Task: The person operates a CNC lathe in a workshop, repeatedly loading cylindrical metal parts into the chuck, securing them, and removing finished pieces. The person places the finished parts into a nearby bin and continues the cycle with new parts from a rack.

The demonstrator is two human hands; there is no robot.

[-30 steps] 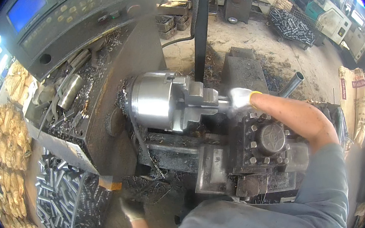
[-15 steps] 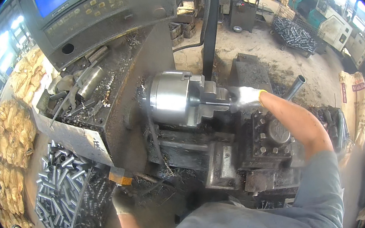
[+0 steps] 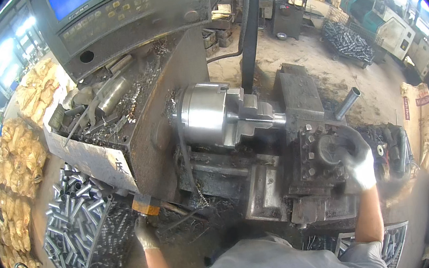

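My right hand (image 3: 359, 160), in a white glove with darkened fingers, is at the right side of the lathe's dark tool post (image 3: 311, 162), against its round top. Its fingers blur into the dark metal, and their grip is unclear. My left hand (image 3: 145, 234), gloved too, is low at the left, just under an orange-yellow block (image 3: 146, 206) at the machine's corner. Its fingers look curled around something I cannot make out. Between the jaws of the shiny lathe chuck (image 3: 206, 114) sits a short metal tube (image 3: 278, 119), its end sticking out to the right.
A bin (image 3: 97, 247) of cut metal tubes stands at the lower left. Above it, a chip-strewn ledge (image 3: 134, 109) lies under the control panel (image 3: 125, 16). A metal pipe (image 3: 348, 103) leans up behind the tool post. Stuffed sacks (image 3: 16, 153) line the far left.
My right hand has moved from the chuck jaws back toward me to the tool post. The tube's end now shows bare in the jaws. My left hand stays near the orange-yellow block.
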